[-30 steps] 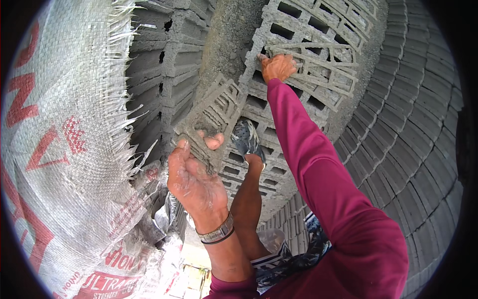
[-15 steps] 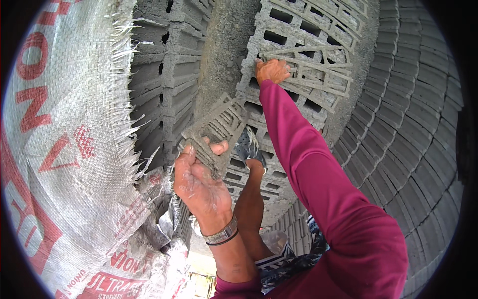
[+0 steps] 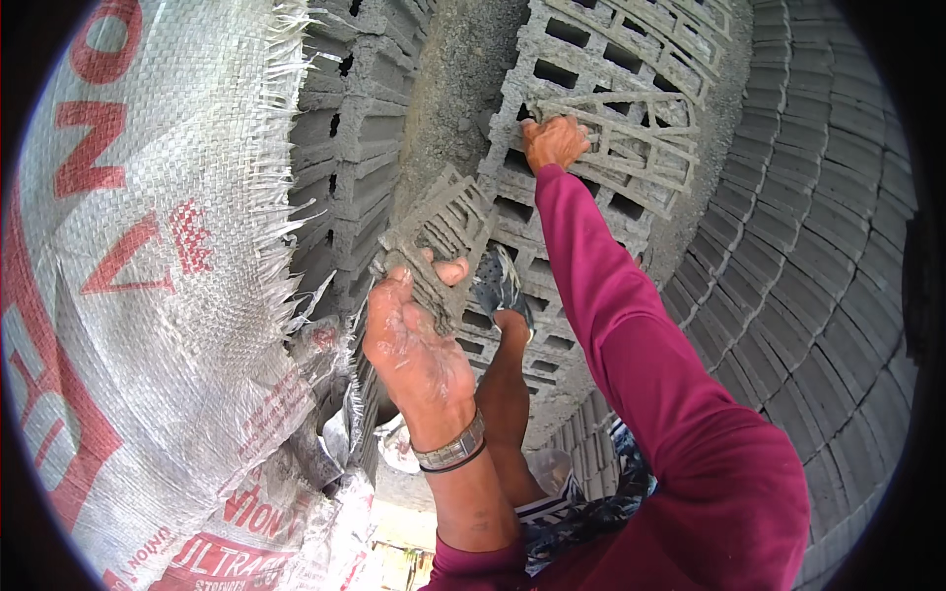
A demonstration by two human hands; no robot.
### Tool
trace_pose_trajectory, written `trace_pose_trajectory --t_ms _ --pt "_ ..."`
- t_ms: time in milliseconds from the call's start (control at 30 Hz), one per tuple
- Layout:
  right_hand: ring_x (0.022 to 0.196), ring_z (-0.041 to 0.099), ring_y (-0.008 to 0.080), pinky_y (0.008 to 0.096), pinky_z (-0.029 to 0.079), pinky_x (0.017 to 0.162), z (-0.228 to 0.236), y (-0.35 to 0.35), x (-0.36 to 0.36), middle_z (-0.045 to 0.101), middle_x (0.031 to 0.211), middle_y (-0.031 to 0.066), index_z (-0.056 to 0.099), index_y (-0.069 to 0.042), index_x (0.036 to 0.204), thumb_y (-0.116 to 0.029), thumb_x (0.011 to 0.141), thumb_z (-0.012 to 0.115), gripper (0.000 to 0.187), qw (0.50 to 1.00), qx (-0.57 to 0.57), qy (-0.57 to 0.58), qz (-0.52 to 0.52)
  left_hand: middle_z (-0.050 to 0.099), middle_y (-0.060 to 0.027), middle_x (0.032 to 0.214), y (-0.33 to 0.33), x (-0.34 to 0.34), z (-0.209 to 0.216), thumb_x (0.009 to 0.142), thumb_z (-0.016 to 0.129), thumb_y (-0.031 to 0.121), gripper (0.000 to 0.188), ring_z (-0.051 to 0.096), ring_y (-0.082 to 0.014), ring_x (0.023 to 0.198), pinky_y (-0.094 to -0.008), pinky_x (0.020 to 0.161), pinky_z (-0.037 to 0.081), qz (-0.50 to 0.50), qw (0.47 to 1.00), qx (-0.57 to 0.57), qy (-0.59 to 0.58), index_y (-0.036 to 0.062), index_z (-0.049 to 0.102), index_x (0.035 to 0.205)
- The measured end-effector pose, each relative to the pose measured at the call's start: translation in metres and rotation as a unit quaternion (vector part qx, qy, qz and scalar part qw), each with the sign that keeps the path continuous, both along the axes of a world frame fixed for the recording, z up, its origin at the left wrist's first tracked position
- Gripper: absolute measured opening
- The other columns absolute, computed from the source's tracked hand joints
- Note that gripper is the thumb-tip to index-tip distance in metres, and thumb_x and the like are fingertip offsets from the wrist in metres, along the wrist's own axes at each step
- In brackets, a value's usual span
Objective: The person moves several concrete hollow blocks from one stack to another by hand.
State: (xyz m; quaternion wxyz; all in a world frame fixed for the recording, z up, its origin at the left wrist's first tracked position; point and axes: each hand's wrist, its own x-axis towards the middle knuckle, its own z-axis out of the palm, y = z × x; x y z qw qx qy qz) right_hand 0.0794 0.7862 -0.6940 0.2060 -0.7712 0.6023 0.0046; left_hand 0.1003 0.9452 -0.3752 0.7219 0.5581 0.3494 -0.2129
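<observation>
My left hand (image 3: 419, 345), with a watch on its wrist, is closed around a stack of thin, cement-crusted slatted frames (image 3: 458, 212). The stack tilts away from the palm. Farther off, at the upper middle, my right hand (image 3: 555, 143) is closed on the near-left end of a similar slatted frame (image 3: 636, 148), which lies on top of hollow concrete blocks (image 3: 512, 209). Its fingertips are partly hidden under the hand. More such frames lie side by side on the blocks beyond it.
A white woven sack (image 3: 197, 295) with red print and frayed edges fills the left side. Stacked grey blocks (image 3: 370, 118) stand beside it, next to a gritty strip (image 3: 458, 79). Curved rows of blocks (image 3: 818, 246) line the right. My shoe (image 3: 501, 286) rests on the blocks.
The view has shifted slightly, so the sack, blocks and hands sit a little farther right. Both hands keep their grip, and the frame under my right hand has barely moved.
</observation>
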Motion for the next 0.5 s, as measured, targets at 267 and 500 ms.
trace_pose_trajectory --t_ms 267,500 --pt "0.102 0.050 0.0444 0.0530 0.036 0.089 0.135 -0.034 -0.107 0.063 0.094 0.0249 0.063 0.008 0.073 -0.034 0.064 0.071 0.044 0.985 -0.111 -0.133 0.003 0.063 -0.0121 0.083 -0.007 -0.004 0.002 0.083 0.066 0.006 0.019 0.062 -0.0217 0.073 -0.0361 0.081 0.053 -0.091 0.994 0.050 -0.037 -0.0067 0.061 0.096" --pt "0.063 0.051 0.0084 0.0265 0.040 0.060 0.237 -0.130 -0.249 0.061 0.071 0.0021 0.063 0.000 0.085 -0.020 0.079 0.071 0.022 0.877 0.276 -0.348 -0.184 0.056 -0.0095 0.070 -0.010 -0.022 -0.013 0.078 0.068 -0.001 0.013 0.056 -0.0198 0.062 -0.0368 0.070 0.055 -0.091 0.992 0.056 -0.072 -0.0047 0.058 0.086"
